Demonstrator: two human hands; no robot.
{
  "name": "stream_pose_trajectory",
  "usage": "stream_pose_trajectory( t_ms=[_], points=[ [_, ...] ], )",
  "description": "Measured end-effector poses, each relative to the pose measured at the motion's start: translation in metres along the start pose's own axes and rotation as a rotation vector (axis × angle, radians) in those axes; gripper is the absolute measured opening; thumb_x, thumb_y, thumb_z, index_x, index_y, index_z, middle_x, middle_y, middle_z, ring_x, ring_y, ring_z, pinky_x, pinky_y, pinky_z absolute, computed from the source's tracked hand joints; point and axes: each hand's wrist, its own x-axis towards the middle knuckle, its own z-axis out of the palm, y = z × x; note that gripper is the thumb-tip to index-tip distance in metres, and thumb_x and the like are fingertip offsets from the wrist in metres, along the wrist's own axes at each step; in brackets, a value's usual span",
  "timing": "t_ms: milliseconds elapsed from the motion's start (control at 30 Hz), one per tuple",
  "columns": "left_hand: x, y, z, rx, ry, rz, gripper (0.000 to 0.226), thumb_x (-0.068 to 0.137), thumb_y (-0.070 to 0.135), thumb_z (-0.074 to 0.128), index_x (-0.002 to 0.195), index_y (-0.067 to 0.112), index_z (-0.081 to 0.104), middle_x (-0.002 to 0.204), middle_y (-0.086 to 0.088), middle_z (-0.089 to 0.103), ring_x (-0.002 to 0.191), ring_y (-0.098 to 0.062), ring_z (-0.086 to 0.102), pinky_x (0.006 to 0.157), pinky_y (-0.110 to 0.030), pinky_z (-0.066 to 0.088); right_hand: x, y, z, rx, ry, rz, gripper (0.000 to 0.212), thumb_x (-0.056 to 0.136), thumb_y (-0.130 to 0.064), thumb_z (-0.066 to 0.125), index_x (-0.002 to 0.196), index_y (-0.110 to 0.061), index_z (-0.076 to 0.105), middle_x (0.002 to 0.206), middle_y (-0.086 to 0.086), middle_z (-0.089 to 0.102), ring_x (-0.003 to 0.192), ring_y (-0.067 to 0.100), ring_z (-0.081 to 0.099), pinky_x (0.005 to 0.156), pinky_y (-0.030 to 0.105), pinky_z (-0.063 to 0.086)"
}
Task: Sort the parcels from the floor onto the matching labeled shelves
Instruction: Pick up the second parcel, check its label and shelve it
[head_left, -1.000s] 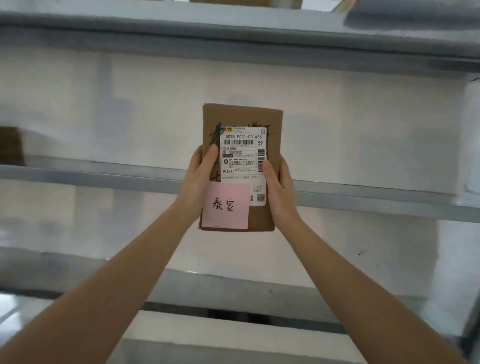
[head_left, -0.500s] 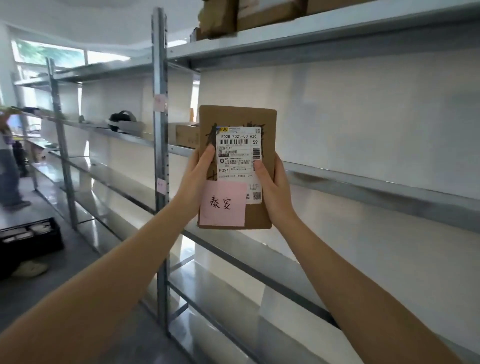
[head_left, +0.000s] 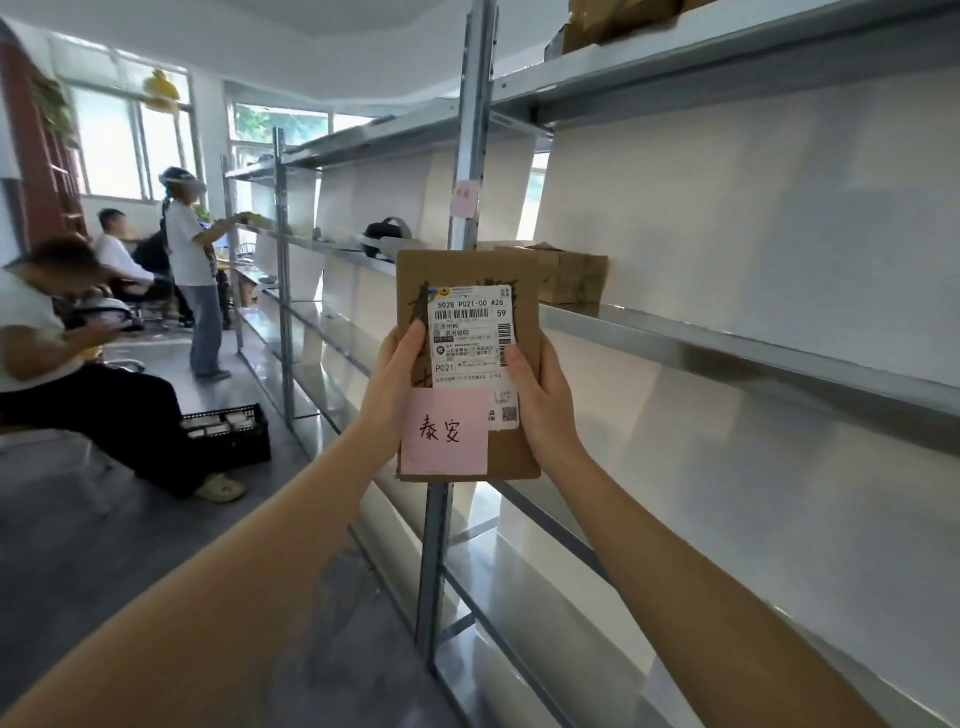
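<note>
**Parcel held upright before the shelves**

The metal shelves (head_left: 727, 338) run off the right edge, their far ends lost in glare. A pink label (head_left: 465, 199) on the upright post is too blurred to read. The parcel (head_left: 467, 364) stands in mid-air before that post, long axis vertical, printed face toward the camera, its sides partly covered by fingers. The left hand (head_left: 400, 379) and right hand (head_left: 540, 395) clasp its edges. A pink note (head_left: 445, 432) covers its lower left corner.

My one head view — close on the raised parcel (head_left: 467, 364), facing along the shelving (head_left: 727, 332) that recedes far left.
</note>
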Motion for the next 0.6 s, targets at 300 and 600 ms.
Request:
stream_pose_trajectory(
  t_ms=[300, 600],
  points=[
    [0.105, -0.052, -0.039, 0.034, -0.013, -0.050, 0.045, 0.093, 0.039, 0.046, 0.129, 0.012, 0.046, 0.108, -0.008, 0.069, 0.087, -0.022, 0.068, 0.075, -0.033, 0.057, 0.076, 0.086, 0.046, 0.034, 0.053, 0.044, 0.032, 0.088, -0.043, 0.052, 0.120, -0.039, 0.048, 0.116, -0.008, 0.065, 0.102, 0.010, 0.065, 0.090, 0.038, 0.054],
    [0.188, -0.136, -0.056, 0.006, -0.128, -0.218, 0.040, 0.092, 0.038, 0.047, 0.128, 0.020, 0.045, 0.097, -0.005, 0.073, 0.080, -0.023, 0.071, 0.078, -0.043, 0.057, 0.115, 0.182, 0.054, -0.006, 0.159, 0.199, 0.053, 0.083, -0.050, 0.051, 0.132, -0.029, 0.045, 0.120, -0.004, 0.065, 0.099, 0.011, 0.066, 0.084, 0.034, 0.057]
  ],
)
